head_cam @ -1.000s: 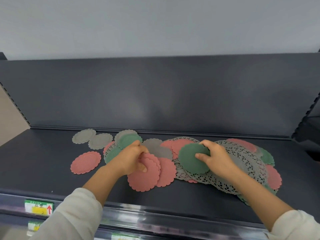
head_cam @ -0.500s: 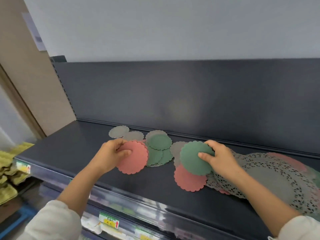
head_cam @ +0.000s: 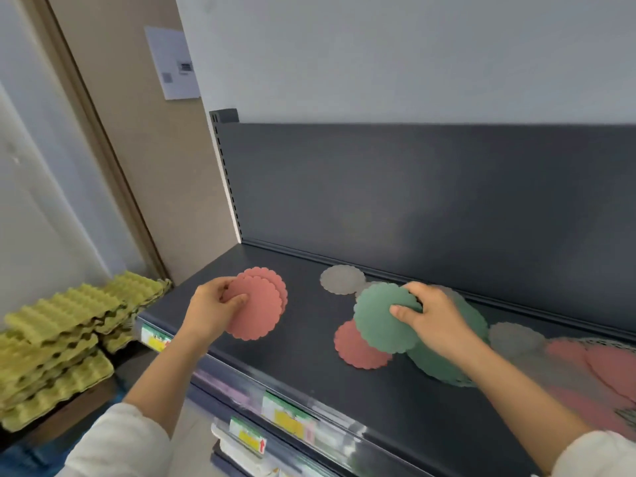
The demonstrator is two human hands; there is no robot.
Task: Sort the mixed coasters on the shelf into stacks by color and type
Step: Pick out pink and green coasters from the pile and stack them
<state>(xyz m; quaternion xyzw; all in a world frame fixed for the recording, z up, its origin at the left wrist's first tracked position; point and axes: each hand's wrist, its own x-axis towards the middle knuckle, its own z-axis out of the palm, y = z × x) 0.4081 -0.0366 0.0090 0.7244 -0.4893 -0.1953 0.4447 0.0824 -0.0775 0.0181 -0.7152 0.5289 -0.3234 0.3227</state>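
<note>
Pink scalloped coasters [head_cam: 258, 308], at least two going by the doubled rims, are in the left hand [head_cam: 210, 311]. They are held off the shelf [head_cam: 292, 376], well to the left of the lone pink coaster [head_cam: 358, 349] that lies flat near the front. The thumb presses on the top face and the fingers are hidden underneath, so it reads as a pinch at the rim.

The right hand [head_cam: 437, 321] pinches a green coaster [head_cam: 378, 318] just above and right of that lone pink coaster, thumb on its face and fingers [head_cam: 421, 292] curled over its far rim. Its lower edge overlaps the pink one in view; I cannot tell whether they touch. A green stack [head_cam: 444, 368] sits directly right of the lone pink coaster, under the right hand. A grey coaster [head_cam: 342, 278] lies behind the lone pink coaster, and a blurred mixed heap [head_cam: 585, 366] lies farther right.

The step looks like setting down a pink stack left of the lone pink coaster while adding to the green one. To do it well, I would lower each disc level, centre it over its own colour, line up the scallops, and lift the thumb last so nothing skids. The lone pink coaster probably needs collecting too.

Being round, the coasters have no long axis. The pink pair are tilted, faces up toward the camera and fanned slightly apart. The green one tilts much the same way.
</note>
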